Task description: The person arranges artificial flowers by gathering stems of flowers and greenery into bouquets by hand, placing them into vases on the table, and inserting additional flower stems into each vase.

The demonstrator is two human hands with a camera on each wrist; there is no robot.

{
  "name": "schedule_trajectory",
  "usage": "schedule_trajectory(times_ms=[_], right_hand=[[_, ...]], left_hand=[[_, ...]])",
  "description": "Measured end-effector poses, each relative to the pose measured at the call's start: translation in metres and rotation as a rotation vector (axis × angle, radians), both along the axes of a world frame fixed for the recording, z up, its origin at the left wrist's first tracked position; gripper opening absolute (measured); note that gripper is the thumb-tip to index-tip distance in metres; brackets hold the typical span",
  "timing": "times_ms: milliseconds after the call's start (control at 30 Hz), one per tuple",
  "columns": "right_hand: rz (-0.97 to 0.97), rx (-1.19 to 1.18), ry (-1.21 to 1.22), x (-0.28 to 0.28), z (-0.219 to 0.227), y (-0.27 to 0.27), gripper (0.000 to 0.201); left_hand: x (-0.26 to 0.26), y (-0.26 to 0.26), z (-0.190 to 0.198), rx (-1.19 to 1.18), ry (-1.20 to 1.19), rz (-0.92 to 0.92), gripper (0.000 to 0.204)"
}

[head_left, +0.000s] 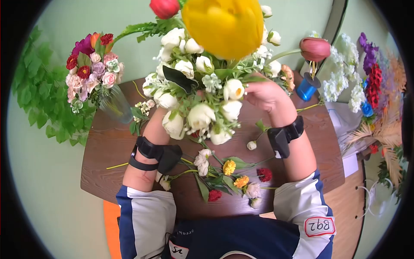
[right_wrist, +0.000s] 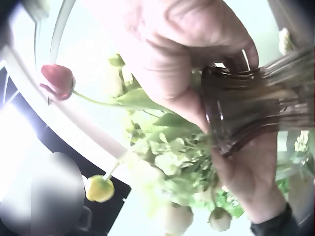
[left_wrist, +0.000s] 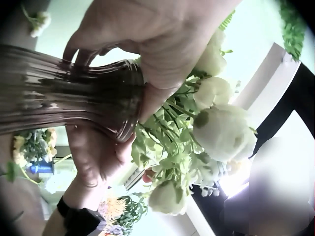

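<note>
A ribbed glass vase (left_wrist: pixel 64 98) holds a tall bouquet of white roses (head_left: pixel 201 116) with greenery. At the vase's neck, my left hand (left_wrist: pixel 147 39) grips one side, fingers curled behind the glass and thumb near the rim. My right hand (right_wrist: pixel 182 54) grips the neck from the opposite side. Flowers hide the vase and most of the left hand in the head view. A large yellow tulip (head_left: pixel 224 26) rises over the roses, close to the camera. One pink tulip (head_left: pixel 315 48) leans out right, and a red tulip (head_left: pixel 164 7) stands out at upper left.
Loose stems with a yellow flower (head_left: pixel 229 167), a dark red flower (head_left: pixel 264 175) and white blooms lie on the brown table (head_left: pixel 103 151) before me. At left stands another glass vase (head_left: pixel 116 105) of mixed flowers. A blue spool (head_left: pixel 307 87) sits at right.
</note>
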State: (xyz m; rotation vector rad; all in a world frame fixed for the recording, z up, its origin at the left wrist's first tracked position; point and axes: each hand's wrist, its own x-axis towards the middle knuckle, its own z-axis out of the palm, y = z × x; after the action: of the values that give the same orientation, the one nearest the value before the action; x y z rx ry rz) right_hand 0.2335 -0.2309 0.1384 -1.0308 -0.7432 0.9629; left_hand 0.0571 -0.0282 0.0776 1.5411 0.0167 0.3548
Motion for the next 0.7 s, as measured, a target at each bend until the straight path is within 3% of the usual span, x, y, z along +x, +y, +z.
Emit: schedule_trajectory(times_ms=[33,100,133,167,233,267,300,333,367,400,433,500,533,567,600,633,700], right_hand=[[0.014,0.010,0.020,-0.001,0.000,-0.004,0.056],[-0.042,0.034,-0.038,0.000,-0.005,-0.008,0.060],[-0.096,0.054,-0.095,-0.001,-0.007,-0.011,0.064],[-0.097,0.055,-0.098,-0.006,-0.009,-0.017,0.064],[-0.425,0.104,-0.324,-0.016,-0.007,-0.031,0.067],[-0.483,0.121,-0.372,-0.013,-0.008,-0.038,0.066],[-0.483,0.122,-0.372,-0.008,-0.008,-0.041,0.066],[-0.612,0.235,-0.475,-0.001,-0.006,-0.041,0.064],[-0.741,0.347,-0.575,0.005,-0.005,-0.041,0.063],[-0.766,0.426,-0.491,0.006,-0.002,-0.036,0.064],[-0.768,0.422,-0.484,0.011,0.003,-0.028,0.064],[-0.880,0.636,-0.629,0.022,0.019,-0.006,0.045],[-0.881,0.640,-0.628,0.014,0.033,0.013,0.045],[-1.083,0.707,-0.576,0.001,0.051,0.037,0.024],[-1.283,0.768,-0.517,-0.004,0.062,0.051,0.017],[-1.282,0.769,-0.516,0.013,0.063,0.041,0.017],[-0.428,0.633,-1.218,0.055,0.057,0.006,0.037]], left_hand=[[0.003,0.026,-0.015,0.004,0.002,0.001,0.031],[0.016,0.075,-0.043,-0.127,0.050,-0.358,0.033],[0.020,0.083,-0.049,-0.194,0.074,-0.537,0.034],[0.016,0.060,-0.031,-0.192,0.071,-0.538,0.034],[-0.001,-0.020,0.042,-0.053,0.260,0.094,0.033],[-0.006,-0.031,0.058,0.148,0.381,0.205,0.037],[-0.010,-0.029,0.048,0.121,0.199,0.360,0.040],[-0.015,-0.023,0.036,0.093,0.017,0.512,0.043],[-0.020,-0.013,0.031,0.247,-0.157,0.692,0.047],[-0.025,-0.010,0.031,0.370,-0.343,0.838,0.044],[-0.027,-0.013,0.032,0.373,-0.336,0.836,0.044],[-0.027,-0.035,0.050,0.873,-0.822,0.914,0.044],[-0.029,-0.045,0.058,1.093,-0.842,0.831,0.049],[-0.031,-0.053,0.062,1.310,-0.857,0.740,0.056],[-0.029,-0.059,0.059,1.391,-0.824,0.732,0.063],[-0.024,-0.064,0.056,1.396,-0.815,0.673,0.053],[-0.016,-0.069,0.057,1.553,-0.637,0.698,0.046]])
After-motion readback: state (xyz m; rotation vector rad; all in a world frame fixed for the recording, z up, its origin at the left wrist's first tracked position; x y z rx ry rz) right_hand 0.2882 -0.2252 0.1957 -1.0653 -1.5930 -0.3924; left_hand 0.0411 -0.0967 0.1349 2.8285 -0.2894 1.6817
